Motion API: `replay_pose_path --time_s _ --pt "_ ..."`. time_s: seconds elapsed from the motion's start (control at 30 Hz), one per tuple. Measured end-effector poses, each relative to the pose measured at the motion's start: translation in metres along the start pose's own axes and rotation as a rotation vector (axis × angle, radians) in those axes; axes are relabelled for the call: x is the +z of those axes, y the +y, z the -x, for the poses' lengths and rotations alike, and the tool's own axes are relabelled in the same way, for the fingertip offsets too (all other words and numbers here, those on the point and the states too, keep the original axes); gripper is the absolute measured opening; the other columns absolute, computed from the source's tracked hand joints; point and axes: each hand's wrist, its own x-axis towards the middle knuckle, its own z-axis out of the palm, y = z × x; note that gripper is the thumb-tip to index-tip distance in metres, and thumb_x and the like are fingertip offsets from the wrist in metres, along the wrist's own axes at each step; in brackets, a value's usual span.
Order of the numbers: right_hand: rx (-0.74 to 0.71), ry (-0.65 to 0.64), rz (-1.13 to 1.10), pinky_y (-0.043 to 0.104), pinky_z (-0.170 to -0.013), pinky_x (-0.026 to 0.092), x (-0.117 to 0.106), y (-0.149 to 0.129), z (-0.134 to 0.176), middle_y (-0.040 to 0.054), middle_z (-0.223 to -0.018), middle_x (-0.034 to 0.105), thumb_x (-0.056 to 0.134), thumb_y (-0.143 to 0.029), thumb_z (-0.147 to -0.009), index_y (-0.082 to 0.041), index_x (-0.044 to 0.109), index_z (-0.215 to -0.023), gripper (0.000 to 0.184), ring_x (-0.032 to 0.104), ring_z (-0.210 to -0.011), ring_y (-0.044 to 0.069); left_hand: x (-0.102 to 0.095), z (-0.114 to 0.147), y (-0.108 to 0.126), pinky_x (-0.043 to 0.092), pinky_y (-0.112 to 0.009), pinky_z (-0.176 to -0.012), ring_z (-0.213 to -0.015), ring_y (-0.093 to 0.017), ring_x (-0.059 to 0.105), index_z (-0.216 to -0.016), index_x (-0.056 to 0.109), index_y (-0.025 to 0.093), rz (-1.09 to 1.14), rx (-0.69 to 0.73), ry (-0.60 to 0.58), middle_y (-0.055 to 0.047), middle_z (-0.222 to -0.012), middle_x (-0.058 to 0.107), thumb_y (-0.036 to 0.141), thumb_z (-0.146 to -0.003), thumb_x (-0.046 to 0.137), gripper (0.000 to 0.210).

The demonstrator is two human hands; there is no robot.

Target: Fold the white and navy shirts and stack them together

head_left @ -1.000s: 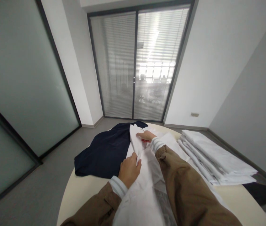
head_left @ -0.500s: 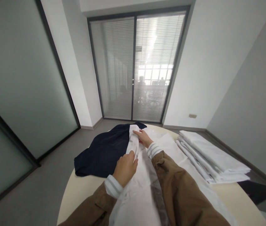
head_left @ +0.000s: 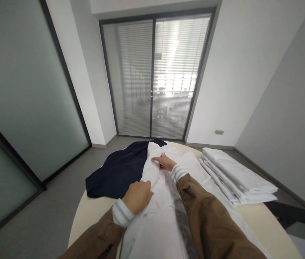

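Note:
A white garment [head_left: 155, 233], perhaps a coat or shirt, lies spread along the round table from my side toward the far edge. My left hand [head_left: 137, 196] is closed on the left edge of its white cloth, fingers curled under and partly hidden. Farther off, my right hand [head_left: 165, 162] pinches the same cloth, with the index finger stretched along it; a small reddish patch shows beneath that hand. Between the hands runs a flat white strip of the garment. Against its left side rests a dark navy garment [head_left: 117, 169].
Folded white cloths [head_left: 236, 172] are stacked at the table's right side. The cream tabletop [head_left: 271, 219] has a curved edge. Beyond it stand a glass door with blinds [head_left: 152, 79] and frosted panels [head_left: 28, 90] on the left. Something dark [head_left: 290, 216] is below the table, right.
My left hand has moved a little left and toward me, drawing the white cloth edge out. The bunched strip now lies flatter and wider. The right hand's index finger has straightened.

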Motion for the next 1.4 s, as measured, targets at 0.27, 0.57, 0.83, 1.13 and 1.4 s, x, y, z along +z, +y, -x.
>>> replay_pose_path --time_s 0.27,0.57,0.83,1.13,1.4 --pt "0.135 -0.093 0.220 0.027 -0.058 0.053 -0.025 0.004 0.048 0.0046 -0.076 0.068 0.082 -0.033 -0.071 -0.015 0.050 -0.132 0.070 0.063 -0.061 0.016 0.007 -0.008 0.019 0.049 -0.037 -0.074 -0.090 -0.031 0.070 -0.092 0.065 0.021 0.164 0.003 0.009 -0.011 -0.092 0.073 0.040 -0.092 0.052 0.023" --pt "-0.097 -0.181 0.342 0.023 -0.054 0.045 -0.013 0.038 0.114 0.0040 -0.080 0.073 0.068 -0.025 -0.086 -0.013 0.027 -0.147 0.075 0.063 -0.059 0.014 0.013 0.007 0.003 0.046 -0.037 -0.070 -0.083 -0.032 0.068 -0.079 0.064 0.021 0.123 -0.003 -0.106 -0.011 -0.086 0.071 0.045 -0.072 0.066 0.025" --pt "-0.405 -0.119 0.705 0.024 -0.061 0.034 -0.004 0.036 0.195 0.0020 -0.079 0.068 0.060 -0.023 -0.085 -0.019 0.056 -0.104 0.020 0.060 -0.070 0.015 0.021 -0.013 -0.014 0.036 -0.026 -0.055 -0.056 -0.017 0.057 -0.065 0.054 0.020 0.488 0.037 -0.118 0.000 -0.055 0.059 0.035 -0.077 0.058 0.019" --pt "-0.462 -0.144 0.903 0.035 -0.087 0.042 0.015 0.041 0.264 0.0136 -0.114 0.065 0.055 -0.022 -0.081 -0.016 0.056 -0.120 0.039 0.059 -0.105 0.027 0.039 -0.029 -0.009 0.026 -0.022 -0.042 -0.037 -0.009 0.039 -0.072 0.047 0.021 0.933 0.103 -0.071 0.008 -0.043 0.047 0.056 -0.081 0.059 0.038" --pt "-0.350 -0.143 0.224 0.038 -0.089 0.045 0.039 0.066 0.232 0.0080 -0.109 0.066 0.070 -0.035 -0.074 -0.024 0.050 -0.126 0.056 0.061 -0.100 0.024 0.051 -0.023 -0.009 0.023 -0.021 -0.041 -0.034 -0.008 0.035 -0.070 0.042 0.022 1.125 0.095 0.086 0.010 -0.037 0.042 0.063 -0.080 0.058 0.044"
